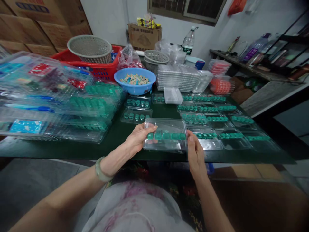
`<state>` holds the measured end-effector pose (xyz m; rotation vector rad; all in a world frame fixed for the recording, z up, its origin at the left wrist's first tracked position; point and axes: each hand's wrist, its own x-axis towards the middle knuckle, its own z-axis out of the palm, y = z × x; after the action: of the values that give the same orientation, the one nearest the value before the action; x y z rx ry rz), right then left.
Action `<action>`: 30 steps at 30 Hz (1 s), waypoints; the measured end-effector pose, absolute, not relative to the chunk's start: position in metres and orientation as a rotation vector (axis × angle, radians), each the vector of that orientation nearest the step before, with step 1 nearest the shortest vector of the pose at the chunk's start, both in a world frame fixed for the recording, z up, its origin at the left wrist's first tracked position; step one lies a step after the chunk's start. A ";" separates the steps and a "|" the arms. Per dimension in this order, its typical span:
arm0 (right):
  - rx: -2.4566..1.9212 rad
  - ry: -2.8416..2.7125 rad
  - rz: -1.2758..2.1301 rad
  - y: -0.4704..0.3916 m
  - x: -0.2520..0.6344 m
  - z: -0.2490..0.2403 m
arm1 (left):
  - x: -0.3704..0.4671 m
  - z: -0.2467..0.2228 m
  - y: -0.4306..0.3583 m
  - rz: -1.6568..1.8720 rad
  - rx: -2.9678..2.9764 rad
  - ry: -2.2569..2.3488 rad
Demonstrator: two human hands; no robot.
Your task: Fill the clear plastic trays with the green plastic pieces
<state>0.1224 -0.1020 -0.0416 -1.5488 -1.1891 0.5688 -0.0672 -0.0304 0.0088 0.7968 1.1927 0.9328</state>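
Between my two hands is a clear plastic tray [165, 145] with a row of several green translucent dice-like pieces [166, 136] in it. My left hand [140, 137] grips the tray's left end, thumb on top. At its right end, my right hand [195, 149] closes on the edge with the thumb toward me. The tray is held just above the front of the dark green table [113, 145]. Just beyond it lie two similar trays with green pieces [136, 115]. More filled trays [231, 133] lie in rows to the right of my right hand.
Stacked clear packs [29, 106] with green pieces, cards and blue items cover the left side. Behind stand a blue basin [135, 85] of small pieces, a red basket [106, 69], stacked empty clear trays [178, 77], and a water bottle [189, 42].
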 end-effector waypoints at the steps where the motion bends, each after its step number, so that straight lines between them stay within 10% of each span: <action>1: -1.543 -1.186 0.584 -0.094 0.120 -0.042 | -0.064 0.007 -0.029 0.940 0.817 1.209; 30: -1.662 -1.100 0.721 -0.102 0.113 -0.066 | -0.065 -0.010 -0.039 0.943 0.976 1.308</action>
<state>0.1126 -0.1020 -0.0660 -1.6623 -1.1004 0.7214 -0.0654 -0.0393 -0.0101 0.9762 1.3079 0.9428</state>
